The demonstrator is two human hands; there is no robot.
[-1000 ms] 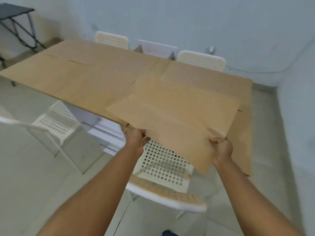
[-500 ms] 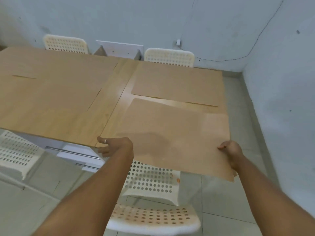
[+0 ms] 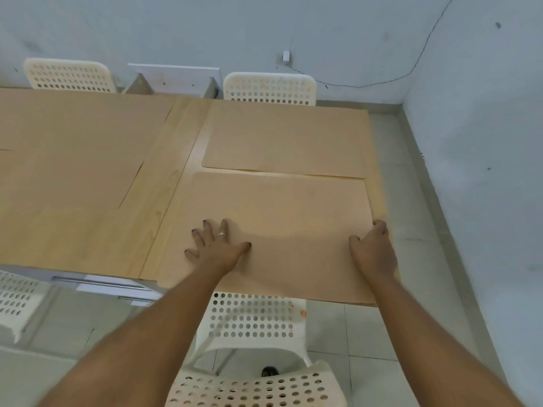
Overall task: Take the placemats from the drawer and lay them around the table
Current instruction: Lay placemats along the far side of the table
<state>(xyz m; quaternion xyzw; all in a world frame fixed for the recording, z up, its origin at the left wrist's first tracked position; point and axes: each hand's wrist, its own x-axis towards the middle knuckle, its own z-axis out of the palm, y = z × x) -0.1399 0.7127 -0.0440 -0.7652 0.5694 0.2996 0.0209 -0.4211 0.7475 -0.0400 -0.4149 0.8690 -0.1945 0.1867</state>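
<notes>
A tan placemat (image 3: 282, 212) lies flat on the near right part of the wooden table (image 3: 173, 160). My left hand (image 3: 217, 245) rests palm down on its near left area, fingers spread. My right hand (image 3: 373, 248) lies on the mat's right edge, fingers curled over the table's right side. A second placemat (image 3: 288, 139) lies just beyond it on the far right. Two more placemats (image 3: 73, 142) cover the left part of the table. The drawer (image 3: 97, 283) under the table's near edge shows a metal handle.
A white perforated chair (image 3: 252, 324) stands right in front of me under the table edge. Another chair (image 3: 14, 298) is at the near left, and two chairs (image 3: 270, 88) stand on the far side against the wall. The right wall is close to the table end.
The placemat, held in the air by both hands a second ago, came down onto the table. My hands let go of its near edge and now lie on top of it.
</notes>
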